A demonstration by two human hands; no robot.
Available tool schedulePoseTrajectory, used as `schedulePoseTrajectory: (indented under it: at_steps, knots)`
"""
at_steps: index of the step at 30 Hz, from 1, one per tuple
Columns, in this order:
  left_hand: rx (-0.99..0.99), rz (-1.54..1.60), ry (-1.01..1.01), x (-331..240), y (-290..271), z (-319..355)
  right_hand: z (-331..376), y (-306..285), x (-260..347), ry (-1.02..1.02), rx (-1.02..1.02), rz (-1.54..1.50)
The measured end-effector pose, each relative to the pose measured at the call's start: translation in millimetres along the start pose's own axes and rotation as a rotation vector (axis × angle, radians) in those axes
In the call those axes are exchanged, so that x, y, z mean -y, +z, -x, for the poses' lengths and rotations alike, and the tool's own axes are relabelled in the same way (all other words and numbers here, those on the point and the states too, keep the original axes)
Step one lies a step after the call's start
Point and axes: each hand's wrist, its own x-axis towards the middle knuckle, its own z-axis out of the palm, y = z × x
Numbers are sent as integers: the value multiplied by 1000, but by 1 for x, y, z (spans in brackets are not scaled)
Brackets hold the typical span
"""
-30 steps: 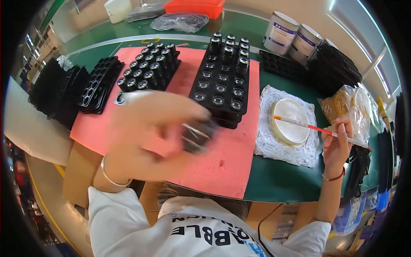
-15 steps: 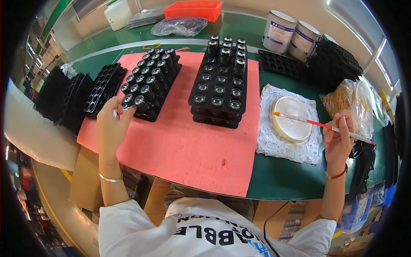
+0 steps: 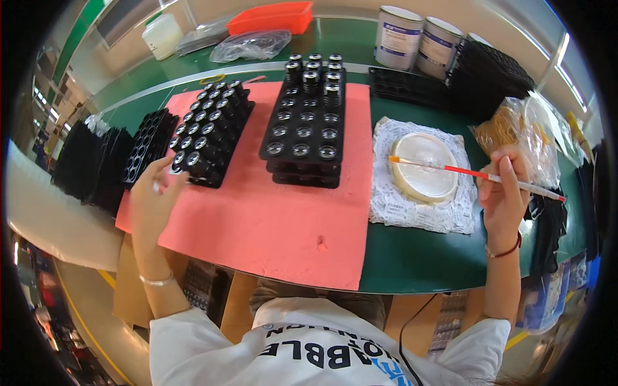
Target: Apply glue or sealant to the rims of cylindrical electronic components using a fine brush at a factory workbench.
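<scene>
At the near-left corner of a black rack, my left hand [image 3: 153, 199] has its thumb and fingertips closed around a shiny-topped black cylinder [image 3: 176, 170]. That hand is slightly blurred, and the fingers hide most of the cylinder. Several more black cylinders with glassy tops [image 3: 205, 141] stand in this rack. Between its fingers my right hand [image 3: 503, 193] grips a thin red-and-white paintbrush [image 3: 473, 172]. The brush's orange tip reaches left across a round shallow dish [image 3: 402, 186] of whitish material, lying on a crumpled printed cloth or paper [image 3: 393, 212].
A stacked black rack [image 3: 302, 168] with more cylinders stands mid-table on a pink foam mat [image 3: 277, 225]. Empty black trays [image 3: 148, 145] are at the left. White cans [image 3: 398, 38], a black tray stack [image 3: 486, 77] and bagged tan strands [image 3: 508, 132] are at the right.
The whole view has shifted a little. My left hand has drawn slightly back toward me at the rack's corner. The right hand keeps the brush over the dish.
</scene>
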Motion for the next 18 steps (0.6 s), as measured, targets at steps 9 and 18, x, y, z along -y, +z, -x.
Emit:
schedulePoseTrajectory:
  at_steps: [9,18]
  knots:
    - [74,-35,374,-117,16,-44,5,-8,6,-137,46,77]
    - [229,-241,406,-136,87,-104,-3,-22,5,-559,-82,423]
